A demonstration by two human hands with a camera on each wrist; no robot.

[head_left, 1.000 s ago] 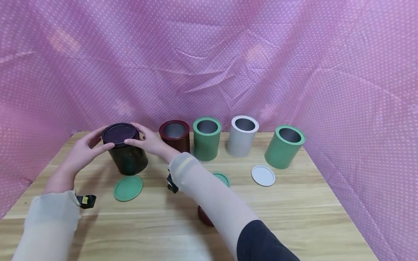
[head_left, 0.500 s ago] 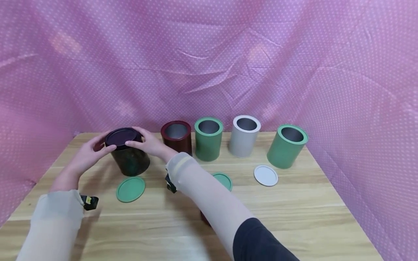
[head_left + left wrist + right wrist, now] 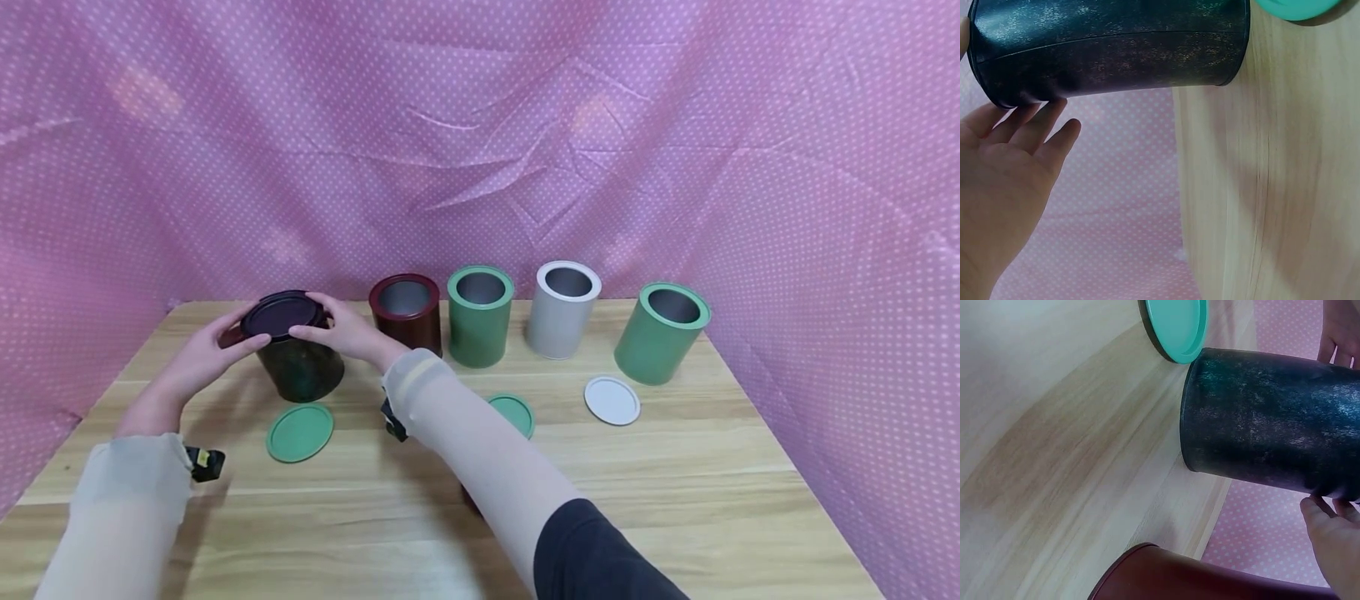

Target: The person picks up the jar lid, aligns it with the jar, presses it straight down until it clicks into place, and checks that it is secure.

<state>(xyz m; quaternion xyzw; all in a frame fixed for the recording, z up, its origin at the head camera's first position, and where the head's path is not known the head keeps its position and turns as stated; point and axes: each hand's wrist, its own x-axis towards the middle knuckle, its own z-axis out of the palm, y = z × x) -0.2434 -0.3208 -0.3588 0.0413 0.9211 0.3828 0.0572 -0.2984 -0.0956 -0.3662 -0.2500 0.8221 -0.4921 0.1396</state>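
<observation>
Just then, the dark lid [image 3: 281, 317] sat slightly lower between my hands than a second earlier, and over the last half second I saw next to no shift. I took that to mean it was settling onto the dark can [image 3: 302, 372], though I could not tell whether it was fully home. The can stood upright near the far left corner of the worktop [image 3: 712, 508]. My left hand [image 3: 198, 354] gripped its top from the left, thumb on the near side, fingers reaching round behind. My right hand [image 3: 348, 332] did likewise from the right, thumb and fingers pinching about the rim. Nothing else had changed place. One green lid [image 3: 300, 433] lay just in front of the can; the second green lid [image 3: 513, 414] lay mid-worktop, partly hidden by my right sleeve [image 3: 480, 442]. Along the far edge stood the red can [image 3: 416, 335], a green can [image 3: 477, 335] and the white can [image 3: 557, 327], with another green can [image 3: 651, 350] towards the far right corner, all four uncovered. The white lid [image 3: 612, 401] lay in front of these last two.
</observation>
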